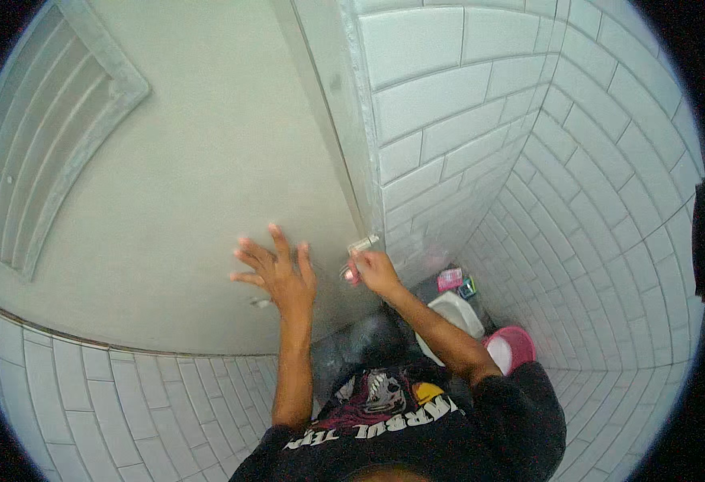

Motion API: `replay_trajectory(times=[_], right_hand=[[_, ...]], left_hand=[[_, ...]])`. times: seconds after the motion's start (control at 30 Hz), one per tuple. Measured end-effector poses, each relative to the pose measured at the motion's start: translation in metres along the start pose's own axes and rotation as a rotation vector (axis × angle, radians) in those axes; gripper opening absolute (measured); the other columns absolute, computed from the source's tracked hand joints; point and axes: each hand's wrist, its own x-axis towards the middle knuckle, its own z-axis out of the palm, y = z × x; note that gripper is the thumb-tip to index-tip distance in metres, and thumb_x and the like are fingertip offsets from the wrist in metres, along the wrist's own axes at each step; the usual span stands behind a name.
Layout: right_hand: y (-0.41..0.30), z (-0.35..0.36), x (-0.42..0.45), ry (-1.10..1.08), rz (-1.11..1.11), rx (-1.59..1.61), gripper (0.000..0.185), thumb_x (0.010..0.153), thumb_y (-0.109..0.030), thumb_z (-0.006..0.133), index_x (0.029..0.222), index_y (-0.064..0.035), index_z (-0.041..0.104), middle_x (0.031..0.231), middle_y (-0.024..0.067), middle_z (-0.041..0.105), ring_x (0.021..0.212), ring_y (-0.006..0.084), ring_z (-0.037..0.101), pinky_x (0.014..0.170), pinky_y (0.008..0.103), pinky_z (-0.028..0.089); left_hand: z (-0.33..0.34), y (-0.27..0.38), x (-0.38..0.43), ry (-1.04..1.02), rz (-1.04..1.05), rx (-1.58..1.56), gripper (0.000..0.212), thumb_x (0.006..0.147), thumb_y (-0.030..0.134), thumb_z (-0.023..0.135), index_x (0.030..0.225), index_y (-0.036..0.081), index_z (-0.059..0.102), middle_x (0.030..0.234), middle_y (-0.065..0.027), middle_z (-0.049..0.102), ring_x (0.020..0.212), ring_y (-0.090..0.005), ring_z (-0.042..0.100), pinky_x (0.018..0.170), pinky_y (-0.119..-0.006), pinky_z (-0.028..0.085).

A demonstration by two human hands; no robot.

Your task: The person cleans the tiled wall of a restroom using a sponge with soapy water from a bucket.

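A pale door [207,150] with a louvered vent [39,132] at the upper left fills the view before me. My left hand [277,271] is spread against or just in front of the door, fingers apart and holding nothing. To its right, my right hand [373,270] is closed at a metal slide bolt [364,243] on the door's edge, beside the frame [346,96]. Something pink and shiny shows at its fingertips; whether it is held or fixed to the door cannot be told. A small fitting [260,302] sits on the door below my left hand.
White tiled walls [593,241] stand close on the right and at the lower left [147,416]. Below my right arm are a white ceramic squat toilet [458,313], a pink bucket [524,346], a pink packet [449,279] and a small dark packet [467,287] on the dark floor.
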Motion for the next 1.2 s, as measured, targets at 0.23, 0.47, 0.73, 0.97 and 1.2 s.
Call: replay_trajectory(times=[0.23, 0.47, 0.73, 0.97, 1.2], right_hand=[[-0.007, 0.003, 0.021, 0.020, -0.002, 0.012, 0.042, 0.100, -0.034, 0.051, 0.083, 0.0022, 0.061, 0.063, 0.0040, 0.058, 0.053, 0.0128, 0.057, 0.051, 0.0293, 0.050], [0.001, 0.004, 0.014, 0.061, -0.016, -0.028, 0.042, 0.099, -0.038, 0.052, 0.081, -0.0005, 0.061, 0.064, 0.0024, 0.059, 0.053, 0.0116, 0.056, 0.051, 0.0276, 0.047], [-0.004, -0.004, 0.010, 0.032, -0.035, -0.084, 0.039, 0.099, -0.032, 0.053, 0.082, 0.0011, 0.062, 0.067, 0.0034, 0.060, 0.057, 0.0097, 0.056, 0.053, 0.0269, 0.049], [0.005, -0.002, -0.004, 0.097, -0.095, -0.172, 0.044, 0.099, -0.039, 0.051, 0.074, -0.0033, 0.059, 0.061, 0.0036, 0.060, 0.053, 0.0115, 0.056, 0.051, 0.0291, 0.044], [0.009, -0.003, -0.018, 0.037, -0.074, -0.153, 0.043, 0.101, -0.036, 0.049, 0.081, -0.0001, 0.062, 0.065, 0.0025, 0.061, 0.055, 0.0096, 0.055, 0.051, 0.0260, 0.044]], left_hand=[[0.005, -0.001, 0.006, 0.025, 0.015, 0.021, 0.077, 0.092, 0.036, 0.061, 0.154, 0.022, 0.019, 0.159, -0.0177, -0.014, 0.144, -0.0366, -0.024, 0.098, -0.072, -0.020], [-0.001, 0.007, 0.002, 0.024, -0.006, 0.063, 0.080, 0.090, 0.040, 0.062, 0.155, 0.020, 0.019, 0.160, -0.0195, -0.009, 0.145, -0.0418, -0.015, 0.102, -0.073, -0.010], [-0.016, 0.016, -0.008, -0.052, -0.042, -0.082, 0.080, 0.087, 0.033, 0.063, 0.154, 0.016, 0.021, 0.160, -0.0211, -0.004, 0.146, -0.0428, -0.009, 0.109, -0.068, -0.005], [-0.021, 0.015, -0.023, -0.102, -0.057, -0.073, 0.086, 0.084, 0.028, 0.066, 0.154, 0.014, 0.019, 0.159, -0.0239, -0.004, 0.146, -0.0438, -0.007, 0.110, -0.066, -0.003], [-0.023, 0.021, -0.026, -0.061, -0.046, -0.077, 0.086, 0.084, 0.029, 0.066, 0.154, 0.014, 0.019, 0.158, -0.0260, -0.003, 0.145, -0.0454, -0.007, 0.110, -0.065, -0.004]])
